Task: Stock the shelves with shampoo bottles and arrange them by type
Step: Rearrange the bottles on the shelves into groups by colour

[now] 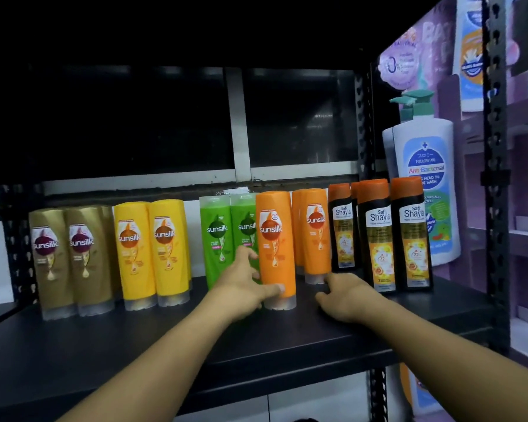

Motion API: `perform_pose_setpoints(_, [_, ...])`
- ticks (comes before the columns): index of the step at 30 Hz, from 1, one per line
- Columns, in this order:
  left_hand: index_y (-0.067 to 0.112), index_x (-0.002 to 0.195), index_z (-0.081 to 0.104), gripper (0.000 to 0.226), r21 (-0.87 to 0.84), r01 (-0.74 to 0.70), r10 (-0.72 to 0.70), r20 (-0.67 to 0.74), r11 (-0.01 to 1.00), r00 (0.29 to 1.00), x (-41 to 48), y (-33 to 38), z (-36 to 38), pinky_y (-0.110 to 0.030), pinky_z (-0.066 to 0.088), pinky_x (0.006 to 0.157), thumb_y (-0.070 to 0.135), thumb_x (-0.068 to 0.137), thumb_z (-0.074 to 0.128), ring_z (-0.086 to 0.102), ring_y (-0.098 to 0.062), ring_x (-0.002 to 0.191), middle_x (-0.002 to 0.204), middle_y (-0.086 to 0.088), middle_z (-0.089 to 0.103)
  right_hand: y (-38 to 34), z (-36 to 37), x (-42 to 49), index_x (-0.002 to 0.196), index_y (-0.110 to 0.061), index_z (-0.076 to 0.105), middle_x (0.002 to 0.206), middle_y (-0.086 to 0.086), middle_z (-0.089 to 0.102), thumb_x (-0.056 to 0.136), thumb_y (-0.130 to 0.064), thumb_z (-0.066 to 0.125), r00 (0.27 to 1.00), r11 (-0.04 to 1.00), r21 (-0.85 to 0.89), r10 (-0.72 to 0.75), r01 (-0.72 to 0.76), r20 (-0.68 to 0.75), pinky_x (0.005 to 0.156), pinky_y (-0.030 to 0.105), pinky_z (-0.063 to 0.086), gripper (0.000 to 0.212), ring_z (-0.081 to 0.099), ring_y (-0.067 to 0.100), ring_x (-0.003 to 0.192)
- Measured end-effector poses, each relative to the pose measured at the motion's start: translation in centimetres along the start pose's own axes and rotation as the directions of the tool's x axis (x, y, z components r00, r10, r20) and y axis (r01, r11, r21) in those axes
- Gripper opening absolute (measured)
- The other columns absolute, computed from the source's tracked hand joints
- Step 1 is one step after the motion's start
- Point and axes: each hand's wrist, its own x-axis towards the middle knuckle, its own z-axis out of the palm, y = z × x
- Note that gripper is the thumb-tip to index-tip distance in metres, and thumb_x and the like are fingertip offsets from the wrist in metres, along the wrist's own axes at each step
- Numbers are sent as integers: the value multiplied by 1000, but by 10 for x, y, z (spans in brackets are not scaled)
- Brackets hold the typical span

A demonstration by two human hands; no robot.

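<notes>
left grip (241, 284): hand curled round the lower part of front orange btl (276, 239); thumb across its front just above the clear cap, fingers round the left side.
front orange btl: upright, cap-down on shelf (165, 345); stands nearer than the rest of the row, just right of green btls (217, 236), overlapping them in view.
right grip (345, 300): hand low on shelf, right of that btl; fingers loosely bent, holding nothing. Fingertips close to cap of other orange btls (316, 233); contact can't tell.
row, left to right: gold btls (70, 257), yellow btls (153, 248), green btls, other orange btls, black btls (381, 236) w/ orange caps.
far right: white pump btls (424, 166), taller, behind black btls.
shelf: black, perforated posts at sides.
</notes>
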Motion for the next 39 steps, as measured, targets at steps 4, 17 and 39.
perform_pose_setpoints(4, [30,138,40,66,-15,-24,24,33,1000,999,9,0,15,-32,63,70,34,87,81,74,-17,76,113,8,60,11,0,16,131,-24,43,121,1,57,90,-39,62,986,979,196,-19,52,-167,90,38,53,47,59,23,106])
perform_pose_setpoints(17, [24,124,56,58,244,5,49,-215,970,975,74,13,64,-33,55,86,47,78,82,67,-22,105,118,0,69,3,0,75,142,-22,42,135,0,55,103,-57,35,888,730,626,56,275,-456,102,39,46,53,55,20,123])
perform_pose_setpoints(39, [26,150,19,76,274,-35,120,-301,961,946,79,1,79,-45,57,92,39,93,70,67,-28,111,127,-2,65,17,2,66,151,-25,29,147,-5,49,91,-27,75,964,819,532,-88,214,-253,105,35,41,76,48,20,134])
